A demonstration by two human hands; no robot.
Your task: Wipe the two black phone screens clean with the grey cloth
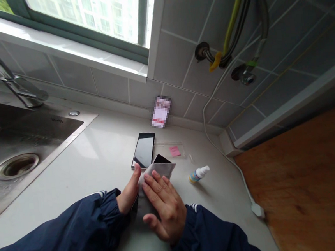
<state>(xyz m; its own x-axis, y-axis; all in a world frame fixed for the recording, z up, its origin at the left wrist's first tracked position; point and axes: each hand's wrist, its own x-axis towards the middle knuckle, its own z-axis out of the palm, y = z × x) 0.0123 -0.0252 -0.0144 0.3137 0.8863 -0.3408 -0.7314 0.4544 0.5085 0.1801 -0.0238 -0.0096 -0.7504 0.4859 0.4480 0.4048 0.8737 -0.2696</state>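
My left hand (pixel 130 192) grips a dark phone (pixel 162 159) by its side, thumb up along the edge. Most of that phone lies under a grey cleaning cloth (pixel 147 201), and only its top end and a strip by my left palm show. Flat on the cloth rests my right hand (pixel 164 200), fingers stretched out and pressing it against the phone. Just beyond, a second phone (pixel 143 149) with a glossy screen lies face up on the counter. To the right stands a small spray bottle (pixel 199 174) with a white cap.
A clear plastic case (pixel 178 144) with a pink slip (pixel 175 151) lies behind the hands. Against the tiled wall leans a pixelated phone-shaped item (pixel 161 111). The steel sink (pixel 65 136) and faucet (pixel 23 91) are at left. A white cable (pixel 215 137) runs down to a plug at right.
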